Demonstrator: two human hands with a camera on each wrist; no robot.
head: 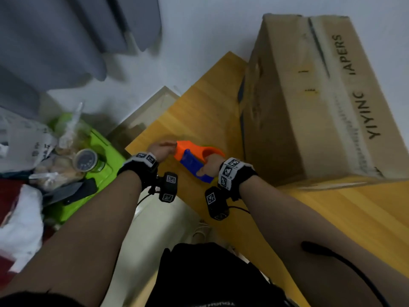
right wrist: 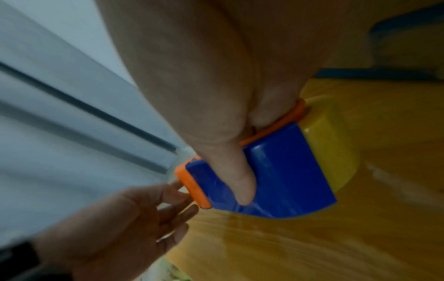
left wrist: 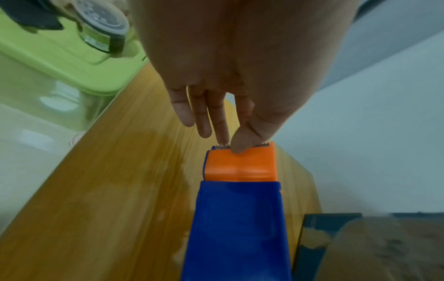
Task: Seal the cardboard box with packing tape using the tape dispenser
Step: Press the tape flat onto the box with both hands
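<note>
A large closed cardboard box (head: 309,96) with black print stands on the wooden table (head: 199,111), to the right of my hands. My right hand (head: 210,166) grips the blue and orange tape dispenser (head: 194,156) low over the table, with the thumb (right wrist: 230,171) pressed on its blue side. A yellowish tape roll (right wrist: 331,148) sits inside the dispenser. My left hand (left wrist: 230,147) is at the orange head (left wrist: 240,165). Its thumb and forefinger pinch at the toothed cutter edge, where a pale clear tape end (right wrist: 174,175) faintly shows. The other left fingers are straight.
A green lidded bin (head: 97,149) stands left of the table, with a dark-lidded jar (head: 85,160), bags and clutter on it. Grey cloth (head: 66,41) hangs at the upper left. The table's left edge runs just beside my left hand. The box (left wrist: 384,247) is close on the right.
</note>
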